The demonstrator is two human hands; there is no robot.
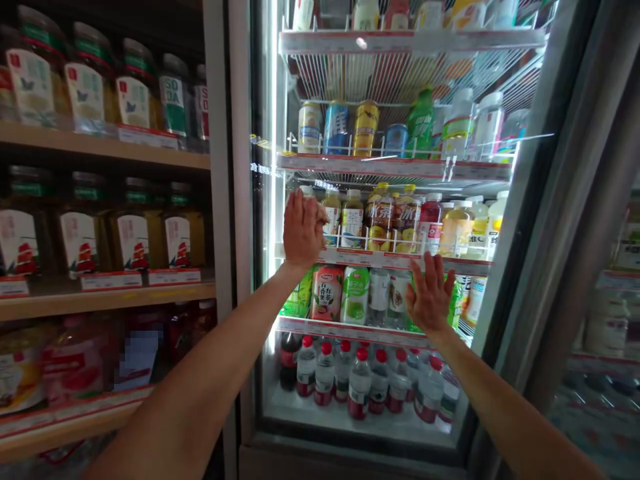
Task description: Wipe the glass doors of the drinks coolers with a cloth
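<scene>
My left hand (301,230) is raised with its fingers up, at or close to the glass door (265,220) of a lit drinks cooler. A pale blurred shape on its right side looks like its reflection. Lower and to the right, my right hand (431,293) is spread open before the same door, holding nothing. Whether either palm touches the glass I cannot tell. Behind the left hand stand tea bottles (353,219). Red-labelled (327,293) and green-labelled bottles (355,295) fill the shelf below, partly hidden by my hands.
Several red-capped bottles (360,383) stand at the cooler's bottom. Cans (367,127) and other bottles line the upper shelves. To the left, a wooden shelf unit (150,152) holds jars of amber drink (135,230). A dark metal door frame (555,220) runs along the right.
</scene>
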